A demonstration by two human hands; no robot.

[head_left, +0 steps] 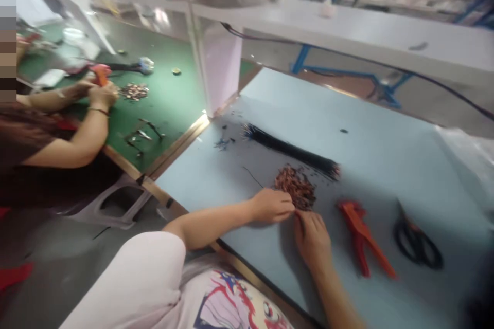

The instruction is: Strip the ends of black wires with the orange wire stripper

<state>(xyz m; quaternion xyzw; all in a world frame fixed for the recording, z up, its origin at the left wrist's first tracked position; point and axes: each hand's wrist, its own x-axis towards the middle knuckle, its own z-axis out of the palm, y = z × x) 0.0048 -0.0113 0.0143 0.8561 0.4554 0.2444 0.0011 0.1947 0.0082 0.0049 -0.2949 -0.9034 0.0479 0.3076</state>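
Observation:
My left hand (272, 206) is closed at the near edge of a pile of small copper-coloured metal pieces (295, 185), probably crimp terminals. A thin black wire (252, 177) sticks out from it toward the far left. My right hand (314, 239) meets it fingertip to fingertip, its fingers pinched; whatever they hold is too small to make out. Beyond the pile lies a bundle of black wires (291, 151) with bare ends. To the right of my right hand rest red-orange hand pliers (363, 239), handles apart, and black-handled scissors (417, 241).
The light blue tabletop (370, 164) carries scattered scraps (223, 143) at its far left. A white shelf (366, 36) with a hanging cable runs above its back. At the green table (170, 97) on the left, a co-worker's hands (102, 92) hold an orange tool. Clear plastic (469, 159) lies at right.

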